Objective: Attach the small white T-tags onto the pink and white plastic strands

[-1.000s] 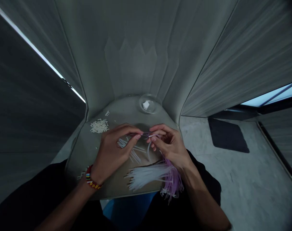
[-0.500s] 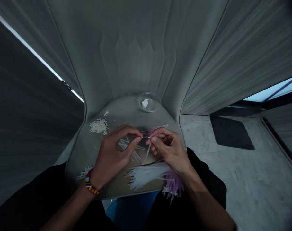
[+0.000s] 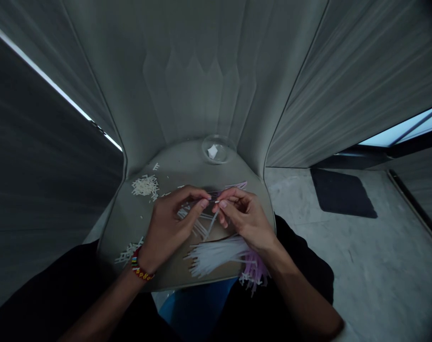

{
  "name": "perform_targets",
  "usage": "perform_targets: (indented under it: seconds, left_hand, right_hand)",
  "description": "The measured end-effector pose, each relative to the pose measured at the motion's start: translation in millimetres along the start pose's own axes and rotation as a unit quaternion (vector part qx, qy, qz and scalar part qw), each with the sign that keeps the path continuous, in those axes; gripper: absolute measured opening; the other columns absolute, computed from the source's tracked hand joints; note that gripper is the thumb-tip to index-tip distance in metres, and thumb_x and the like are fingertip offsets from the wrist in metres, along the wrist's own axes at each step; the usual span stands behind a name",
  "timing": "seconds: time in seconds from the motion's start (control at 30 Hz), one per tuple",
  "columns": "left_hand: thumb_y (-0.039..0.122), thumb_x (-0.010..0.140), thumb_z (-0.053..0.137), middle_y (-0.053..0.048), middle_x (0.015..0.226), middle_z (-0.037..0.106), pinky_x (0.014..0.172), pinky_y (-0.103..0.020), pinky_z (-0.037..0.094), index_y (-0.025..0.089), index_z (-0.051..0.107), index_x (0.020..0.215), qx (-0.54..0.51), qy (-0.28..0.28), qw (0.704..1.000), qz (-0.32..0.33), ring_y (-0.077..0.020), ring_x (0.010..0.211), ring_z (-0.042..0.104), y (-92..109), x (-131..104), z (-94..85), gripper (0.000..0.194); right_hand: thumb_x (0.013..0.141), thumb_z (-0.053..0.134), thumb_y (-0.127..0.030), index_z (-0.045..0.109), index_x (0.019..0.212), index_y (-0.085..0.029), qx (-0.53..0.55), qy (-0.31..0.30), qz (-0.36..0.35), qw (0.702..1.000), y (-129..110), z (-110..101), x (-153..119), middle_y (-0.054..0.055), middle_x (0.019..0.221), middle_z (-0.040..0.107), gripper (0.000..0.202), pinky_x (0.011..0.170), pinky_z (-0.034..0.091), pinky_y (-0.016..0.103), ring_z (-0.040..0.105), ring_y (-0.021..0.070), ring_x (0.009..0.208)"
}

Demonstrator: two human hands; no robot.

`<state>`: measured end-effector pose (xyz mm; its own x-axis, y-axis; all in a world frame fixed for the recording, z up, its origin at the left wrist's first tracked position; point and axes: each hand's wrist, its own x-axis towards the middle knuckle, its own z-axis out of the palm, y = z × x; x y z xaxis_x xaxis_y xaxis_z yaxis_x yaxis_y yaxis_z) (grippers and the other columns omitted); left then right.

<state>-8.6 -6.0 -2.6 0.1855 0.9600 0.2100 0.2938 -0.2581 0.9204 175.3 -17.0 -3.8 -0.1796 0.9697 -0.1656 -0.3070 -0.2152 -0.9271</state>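
Observation:
Over the chair seat, both hands meet with their fingertips close together. My left hand pinches a thin purplish stick, mostly covered by its thumb and finger. Between the thumb and forefinger of my right hand is a small white connector piece, from which a thin translucent white tube slants down. More loose white tubes lie beneath the hands, and purple tubes lie just behind them. A bundle of white tubes rests in front, beside purple tubes with white ends.
Everything lies on a grey padded chair. A pile of small white pieces sits at the left, another group near the front left edge. A clear round dish holding a white piece stands at the back.
Both hands, still pinching, have shifted very slightly left and up in view, and the hanging tube has moved with the right hand. The whole view has shifted a little too.

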Motion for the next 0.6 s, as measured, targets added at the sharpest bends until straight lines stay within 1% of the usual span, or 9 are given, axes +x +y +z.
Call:
perform_targets:
  seconds: [0.1,0.17,0.27,0.4,0.6]
  left_hand:
    - [0.031,0.093,0.069,-0.003,0.096,0.078,0.077,-0.028,0.058,0.025,0.077,0.106,-0.014,-0.001,1.000,-0.028,-0.0174,0.084,0.073,-1.9,1.4,0.1,0.016]
    - [0.031,0.093,0.069,-0.002,0.093,0.078,0.076,-0.027,0.058,0.025,0.078,0.103,-0.015,-0.003,0.999,-0.033,-0.0168,0.083,0.073,-2.0,2.0,0.3,0.014]
    - [0.029,0.093,0.069,-0.001,0.092,0.077,0.077,-0.026,0.056,0.024,0.076,0.097,-0.013,-0.001,1.000,-0.026,-0.0159,0.083,0.072,-1.5,2.1,1.6,0.010]
    - [0.029,0.094,0.067,-0.001,0.092,0.075,0.078,-0.028,0.054,0.022,0.073,0.096,0.017,-0.005,1.000,-0.004,-0.0165,0.084,0.070,-1.4,0.8,2.4,0.009]
    - [0.026,0.094,0.065,-0.001,0.088,0.072,0.074,-0.028,0.051,0.021,0.070,0.093,0.041,-0.032,0.998,0.028,-0.0163,0.082,0.067,-0.5,-1.3,1.6,0.006]
  right_hand:
    - [0.084,0.080,-0.039,0.070,0.090,-0.021,-0.002,0.003,-0.001,1.000,-0.3,-0.4,0.6,0.000,0.076,0.072,0.022,0.053,0.049,0.023,0.057,0.0090,0.055]
    - [0.083,0.081,-0.038,0.070,0.090,-0.020,-0.002,0.001,-0.002,1.000,0.3,-0.8,0.6,0.001,0.076,0.072,0.022,0.053,0.049,0.023,0.057,0.0090,0.055]
    - [0.082,0.082,-0.038,0.071,0.090,-0.020,-0.004,0.002,-0.006,1.000,1.8,-1.4,0.7,0.001,0.077,0.073,0.023,0.054,0.050,0.023,0.058,0.0094,0.057]
    - [0.081,0.083,-0.040,0.070,0.089,-0.021,-0.006,0.003,-0.006,1.000,2.4,-2.4,1.8,0.001,0.077,0.073,0.024,0.055,0.051,0.025,0.059,0.0108,0.057]
    - [0.078,0.085,-0.042,0.070,0.087,-0.021,-0.006,-0.009,-0.006,1.000,2.1,-2.6,2.3,0.001,0.075,0.073,0.027,0.055,0.051,0.026,0.060,0.0112,0.056]
